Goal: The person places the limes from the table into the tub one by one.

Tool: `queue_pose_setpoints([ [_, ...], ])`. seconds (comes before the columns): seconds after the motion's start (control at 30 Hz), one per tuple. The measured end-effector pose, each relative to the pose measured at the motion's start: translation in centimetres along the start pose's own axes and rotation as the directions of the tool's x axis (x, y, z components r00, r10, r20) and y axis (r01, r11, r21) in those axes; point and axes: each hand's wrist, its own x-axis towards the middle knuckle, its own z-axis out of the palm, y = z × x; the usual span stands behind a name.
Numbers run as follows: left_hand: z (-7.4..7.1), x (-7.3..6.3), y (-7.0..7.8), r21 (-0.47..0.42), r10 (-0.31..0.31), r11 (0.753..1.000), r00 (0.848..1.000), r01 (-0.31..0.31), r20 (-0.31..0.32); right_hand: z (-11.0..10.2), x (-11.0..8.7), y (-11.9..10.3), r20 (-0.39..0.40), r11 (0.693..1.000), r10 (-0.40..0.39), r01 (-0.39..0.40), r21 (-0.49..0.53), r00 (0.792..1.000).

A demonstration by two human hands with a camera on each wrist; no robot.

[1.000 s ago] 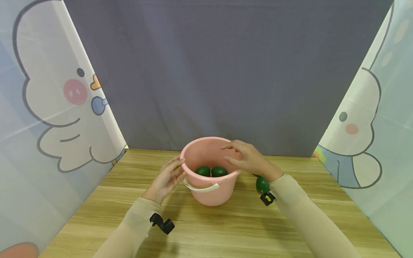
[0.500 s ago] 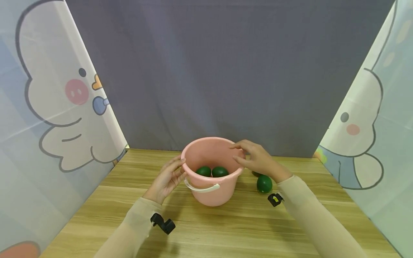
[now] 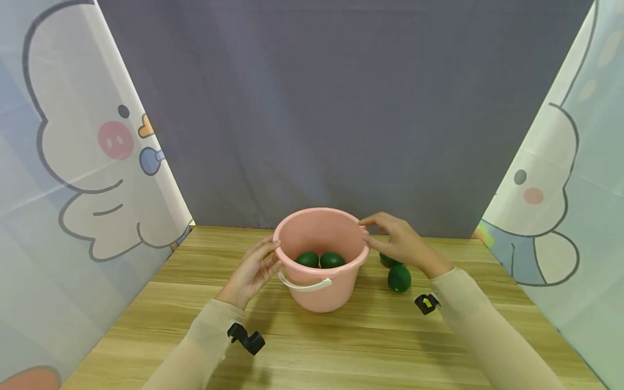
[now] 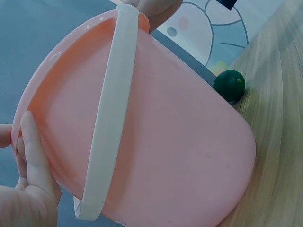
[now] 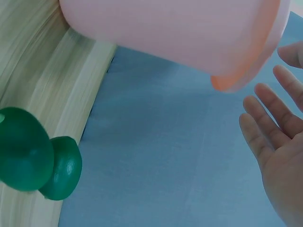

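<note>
Pink bucket (image 3: 341,287): stood upright on the wooden table (image 3: 302,352), between both hands, with a white handle (image 3: 307,287) lowered along the near side.
Left hand (image 3: 248,275): pinched the rim at the bucket's left.
Right hand (image 3: 397,241): hung at the rim's right side, fingers loosely extended, grasping nothing; touching or just short, could not tell.
Bucket's inside: held one round green object (image 3: 307,259) and a similar green object (image 3: 332,260), side by side.
Table's right: bore two more green objects (image 3: 399,278), close together.

Cream long sleeves (image 3: 492,330), black left-wrist bracket (image 3: 246,339), black right-wrist block (image 3: 426,304), yellow arrow marking (image 3: 427,303)
</note>
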Motion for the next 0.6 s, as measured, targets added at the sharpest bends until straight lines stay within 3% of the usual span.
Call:
queue_pose_setpoints([
  [0.37, -0.1, 0.0, 0.0, 0.010, -0.002, 1.000, 1.000, 0.002, 0.006, -0.7, -1.4, 0.4, 0.021, 0.998, 0.057, -0.057, -0.004, 0.998],
  [0.6, -0.1, 0.0, -0.1, 0.012, 0.005, 1.000, 1.000, -0.005, -0.002, -0.8, -2.0, 0.6, 0.015, 0.999, 0.031, -0.031, -0.027, 0.999],
])
